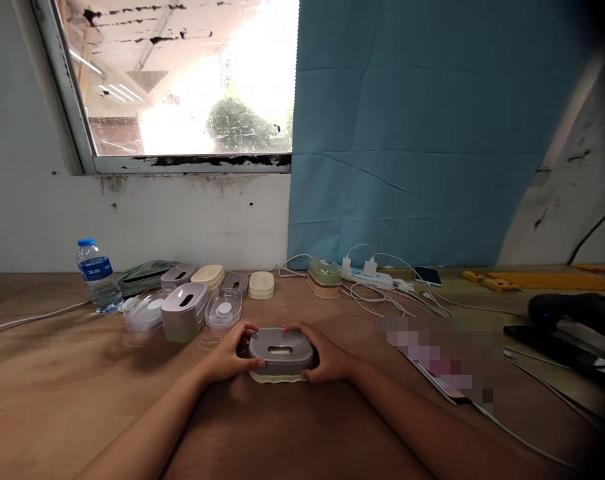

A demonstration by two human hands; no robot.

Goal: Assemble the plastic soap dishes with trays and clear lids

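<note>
Between my two hands, low on the table, is a rounded box [281,355] with a grey slotted cover and a cream base showing under it. My left hand [237,357] grips its left end, the thumb along the front and the fingers behind. At the right end, my right hand [327,357] is wrapped round the side in the same way. Something cream-coloured shows through the slot. Just beyond my left hand lie a clear lid [224,309] with a white round cap and a taller box [184,312] with a slotted grey top.
Along the wall stand a water bottle [98,277], a green pouch [145,278], another clear lid [149,310], cream stacks [261,285] and a green-lidded box [325,275]. A power strip [372,277] with trailing cables lies right of them. A blurred-out phone-like device [435,377] is near my right forearm.
</note>
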